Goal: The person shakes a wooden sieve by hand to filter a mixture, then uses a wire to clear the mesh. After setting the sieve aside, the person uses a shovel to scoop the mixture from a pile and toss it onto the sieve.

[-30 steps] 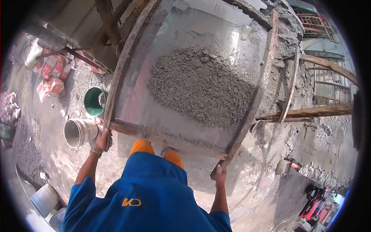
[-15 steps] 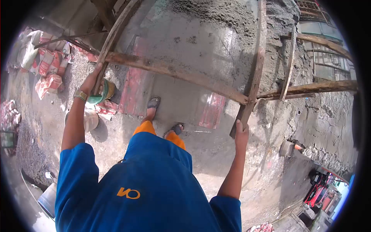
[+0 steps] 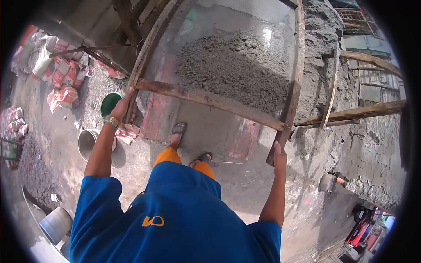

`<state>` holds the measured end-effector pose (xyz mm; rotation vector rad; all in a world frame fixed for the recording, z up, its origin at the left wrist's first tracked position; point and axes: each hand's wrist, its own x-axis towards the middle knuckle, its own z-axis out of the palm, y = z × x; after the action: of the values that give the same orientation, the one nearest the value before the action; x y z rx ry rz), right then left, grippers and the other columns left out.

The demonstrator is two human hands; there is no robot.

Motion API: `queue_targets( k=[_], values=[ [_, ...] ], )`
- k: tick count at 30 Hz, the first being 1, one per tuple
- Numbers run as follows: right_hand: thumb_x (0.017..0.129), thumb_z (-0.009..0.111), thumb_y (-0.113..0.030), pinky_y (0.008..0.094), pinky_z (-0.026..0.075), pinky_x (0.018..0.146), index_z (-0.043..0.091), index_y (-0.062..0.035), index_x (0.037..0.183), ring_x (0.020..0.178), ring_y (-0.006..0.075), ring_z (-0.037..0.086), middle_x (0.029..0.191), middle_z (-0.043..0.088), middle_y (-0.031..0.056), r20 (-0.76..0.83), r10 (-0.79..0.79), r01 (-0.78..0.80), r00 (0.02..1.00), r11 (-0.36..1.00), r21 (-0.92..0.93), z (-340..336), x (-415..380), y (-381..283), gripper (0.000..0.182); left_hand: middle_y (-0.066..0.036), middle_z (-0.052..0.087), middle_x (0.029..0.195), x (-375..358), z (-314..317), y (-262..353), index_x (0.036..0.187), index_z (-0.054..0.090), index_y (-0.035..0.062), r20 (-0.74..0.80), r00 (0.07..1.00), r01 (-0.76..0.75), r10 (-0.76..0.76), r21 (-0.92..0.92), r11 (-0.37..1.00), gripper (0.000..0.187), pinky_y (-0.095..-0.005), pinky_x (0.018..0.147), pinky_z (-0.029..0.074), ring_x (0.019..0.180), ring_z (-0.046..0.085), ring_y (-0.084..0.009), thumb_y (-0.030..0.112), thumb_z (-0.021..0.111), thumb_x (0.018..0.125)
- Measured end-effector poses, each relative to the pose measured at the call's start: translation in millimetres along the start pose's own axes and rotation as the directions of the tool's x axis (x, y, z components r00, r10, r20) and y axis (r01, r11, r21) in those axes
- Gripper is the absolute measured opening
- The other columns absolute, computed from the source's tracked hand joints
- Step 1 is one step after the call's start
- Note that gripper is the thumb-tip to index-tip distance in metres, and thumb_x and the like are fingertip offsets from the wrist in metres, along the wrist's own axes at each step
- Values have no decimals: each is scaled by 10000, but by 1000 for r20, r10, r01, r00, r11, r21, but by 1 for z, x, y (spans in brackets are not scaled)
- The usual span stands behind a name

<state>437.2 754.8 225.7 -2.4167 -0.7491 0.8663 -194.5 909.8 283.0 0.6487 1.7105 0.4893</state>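
Note:
A wooden-framed sand sieve [image 3: 210, 100] stretches out in front of me, with a crossbar at its near end. Grey damp-looking sand [image 3: 232, 65] lies in a heap across its fine mesh. My left hand [image 3: 121, 106], with a watch at the wrist, is closed around the end of the left rail. On the other side, my right hand [image 3: 280, 157] grips the end of the right rail, thumb along the wood. Beneath the near crossbar, a reddish corrugated sheet [image 3: 151, 115] shows on the ground by my sandalled feet.
A green bucket [image 3: 110, 104] and a whitish bucket [image 3: 89, 143] stand near my left arm. Red and white sacks [image 3: 66, 72] are piled at far left. Wooden poles [image 3: 372, 108] and rough mortar [image 3: 322, 48] lie to the right. A blue drum [image 3: 56, 224] is at lower left.
The sand heap has slid along the mesh toward me, from the far part to near the crossbar. Both hands keep their hold on the rails, and the view has shifted slightly.

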Motion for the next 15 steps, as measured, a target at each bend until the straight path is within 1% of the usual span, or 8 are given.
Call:
queue_targets(
  k=[2, 3, 5, 8, 10, 12, 13, 15],
  values=[
    [793, 619, -602, 431, 505, 648, 626, 84, 1075, 740, 250, 644, 896, 653, 146, -41, -5, 3, 999, 998, -56, -65, -6, -122, 742, -14, 531, 601, -14, 2, 99, 809, 552, 103, 15, 987, -163, 162, 61, 985, 679, -268, 373, 418, 425, 515, -125, 781, 515, 784],
    [790, 619, -593, 380, 473, 486, 625, 73, 1058, 672, 226, 628, 831, 632, 127, 21, -202, 201, 979, 979, 39, -95, 9, -153, 719, -5, 525, 596, -31, -1, 144, 807, 549, 107, 39, 988, -149, 147, 50, 988, 647, -251, 380, 434, 427, 510, -109, 753, 539, 793],
    [802, 604, -593, 316, 431, 431, 633, 54, 992, 623, 179, 598, 722, 584, 83, 36, -76, 78, 996, 994, -71, -139, -5, -224, 675, 1, 527, 596, -33, -15, 201, 801, 546, 113, 121, 979, -169, 165, 25, 985, 611, -231, 389, 448, 437, 522, -99, 724, 553, 808],
    [822, 594, -589, 344, 423, 512, 643, -26, 943, 542, 171, 540, 685, 566, 36, -12, -138, 136, 990, 986, -94, -133, -4, -198, 577, 3, 533, 614, -31, -25, 188, 801, 548, 116, 108, 978, -183, 181, 4, 983, 579, -227, 388, 447, 444, 520, -93, 694, 551, 832],
    [845, 592, -555, 294, 415, 484, 621, 0, 1039, 565, 168, 551, 738, 589, 62, -69, -118, 111, 991, 989, -94, -83, -24, -119, 588, -4, 521, 638, -55, -13, 120, 826, 564, 109, 40, 990, -136, 133, 98, 986, 607, -242, 416, 448, 468, 508, -92, 711, 495, 853],
    [870, 636, -475, 326, 486, 677, 605, 20, 1099, 742, 195, 593, 845, 628, 95, -137, -257, 256, 957, 966, -21, -14, -48, 0, 546, -19, 537, 623, -14, -21, -4, 858, 574, 104, 37, 988, -151, 150, 23, 988, 630, -254, 437, 441, 477, 529, -122, 724, 460, 860],
    [889, 641, -421, 328, 475, 755, 607, 18, 1082, 800, 187, 582, 877, 636, 79, -27, -168, 170, 986, 974, 149, 9, -64, 52, 480, -30, 531, 613, -21, -13, -53, 881, 565, 99, -6, 993, -120, 120, -18, 993, 639, -263, 432, 447, 474, 537, -141, 726, 442, 866],
    [904, 655, -338, 294, 438, 648, 584, -24, 1014, 700, 117, 501, 807, 565, 0, 152, -5, -43, 988, 950, 309, 25, -107, 109, 341, -45, 528, 596, -29, -19, -155, 904, 550, 77, -27, 1000, -16, 13, -112, 994, 660, -293, 415, 461, 446, 537, -162, 728, 450, 859]
  ],
)
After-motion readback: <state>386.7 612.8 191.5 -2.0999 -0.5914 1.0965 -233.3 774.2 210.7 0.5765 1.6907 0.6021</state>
